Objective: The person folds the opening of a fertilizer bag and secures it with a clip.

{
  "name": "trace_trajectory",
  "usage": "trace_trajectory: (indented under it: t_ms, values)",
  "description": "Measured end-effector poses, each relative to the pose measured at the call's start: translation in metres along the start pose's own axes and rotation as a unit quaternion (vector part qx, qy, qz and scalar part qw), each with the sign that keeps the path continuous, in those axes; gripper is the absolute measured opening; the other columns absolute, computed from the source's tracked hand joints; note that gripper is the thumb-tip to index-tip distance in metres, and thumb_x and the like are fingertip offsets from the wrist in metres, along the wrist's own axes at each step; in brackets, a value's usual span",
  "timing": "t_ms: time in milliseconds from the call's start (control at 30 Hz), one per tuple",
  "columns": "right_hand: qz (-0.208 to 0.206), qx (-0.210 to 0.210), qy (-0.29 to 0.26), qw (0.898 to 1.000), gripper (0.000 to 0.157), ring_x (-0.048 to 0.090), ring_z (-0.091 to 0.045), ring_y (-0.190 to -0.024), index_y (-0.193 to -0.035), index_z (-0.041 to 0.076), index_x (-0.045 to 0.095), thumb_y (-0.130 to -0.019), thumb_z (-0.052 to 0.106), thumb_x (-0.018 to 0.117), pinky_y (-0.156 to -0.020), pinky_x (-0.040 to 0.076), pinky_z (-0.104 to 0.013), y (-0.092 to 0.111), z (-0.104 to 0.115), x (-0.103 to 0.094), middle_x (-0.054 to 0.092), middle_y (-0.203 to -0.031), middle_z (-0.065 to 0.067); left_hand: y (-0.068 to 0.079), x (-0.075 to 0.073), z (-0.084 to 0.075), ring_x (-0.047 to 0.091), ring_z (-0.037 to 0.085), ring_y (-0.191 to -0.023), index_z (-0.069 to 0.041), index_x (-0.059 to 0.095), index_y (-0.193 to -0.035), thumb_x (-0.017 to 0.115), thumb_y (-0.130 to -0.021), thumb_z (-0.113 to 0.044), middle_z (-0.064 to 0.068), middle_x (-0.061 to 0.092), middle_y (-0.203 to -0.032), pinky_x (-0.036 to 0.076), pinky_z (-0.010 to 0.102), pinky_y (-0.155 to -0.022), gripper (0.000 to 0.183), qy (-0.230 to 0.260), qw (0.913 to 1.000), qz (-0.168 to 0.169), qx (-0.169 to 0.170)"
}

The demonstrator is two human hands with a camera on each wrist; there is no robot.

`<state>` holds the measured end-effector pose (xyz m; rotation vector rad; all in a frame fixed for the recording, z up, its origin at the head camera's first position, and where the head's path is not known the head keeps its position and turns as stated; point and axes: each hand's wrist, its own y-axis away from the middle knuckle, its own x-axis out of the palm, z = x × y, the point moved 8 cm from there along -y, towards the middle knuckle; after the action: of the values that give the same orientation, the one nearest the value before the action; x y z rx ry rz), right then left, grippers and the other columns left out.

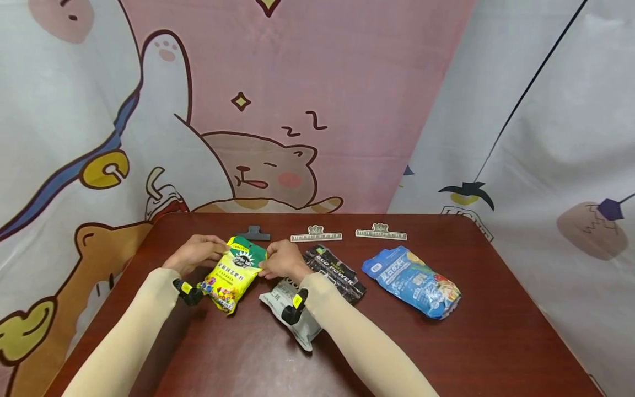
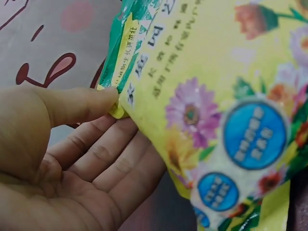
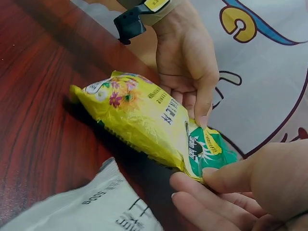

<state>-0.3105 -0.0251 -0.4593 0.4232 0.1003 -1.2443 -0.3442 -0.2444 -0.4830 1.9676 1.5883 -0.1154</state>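
Observation:
A yellow bag with a green top and printed flowers [image 1: 232, 275] is held by its upper part between both hands, at the left of the table. My left hand [image 1: 198, 253] pinches its left edge between thumb and fingers, as the left wrist view shows close up. On the opposite edge, near the green top, my right hand [image 1: 285, 260] pinches with thumb and fingers [image 3: 190, 190]. The bag's top leans up toward the hands in the right wrist view, while its lower end is close over the table.
Under my right forearm lie a white bag [image 1: 302, 331] and a black bag [image 1: 342, 275]. A blue bag [image 1: 412, 281] lies to the right. Along the back edge are a dark clip [image 1: 254, 234] and two piano-patterned clips [image 1: 316, 235], [image 1: 381, 232]. A printed cloth hangs behind the table [image 1: 471, 353].

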Motion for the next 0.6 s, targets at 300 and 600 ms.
trace_trajectory:
  t_ms: [300, 600]
  values:
    - [-0.015, -0.075, 0.062, 0.995, 0.011, 0.078, -0.035, -0.085, -0.095, -0.002, 0.065, -0.091, 0.003, 0.075, -0.072, 0.063, -0.040, 0.002, 0.019, -0.009, 0.078, -0.091, -0.016, 0.007, -0.010, -0.006, 0.067, 0.028, -0.111, 0.000, 0.061, -0.133, 0.064, -0.101, -0.031, 0.022, 0.061, -0.136, 0.058, 0.044, -0.099, 0.045, 0.039, 0.9990, -0.014, 0.017]
    - [-0.058, -0.148, 0.150, 0.976, 0.010, 0.078, -0.017, -0.074, -0.098, 0.003, 0.071, -0.091, 0.006, 0.076, -0.061, 0.055, -0.020, 0.008, 0.042, -0.018, 0.079, -0.095, -0.011, 0.018, -0.017, -0.011, 0.069, 0.021, -0.104, 0.002, 0.061, -0.130, 0.064, -0.102, -0.031, 0.019, 0.062, -0.131, 0.056, 0.047, -0.100, 0.044, 0.081, 0.9947, -0.031, 0.056]
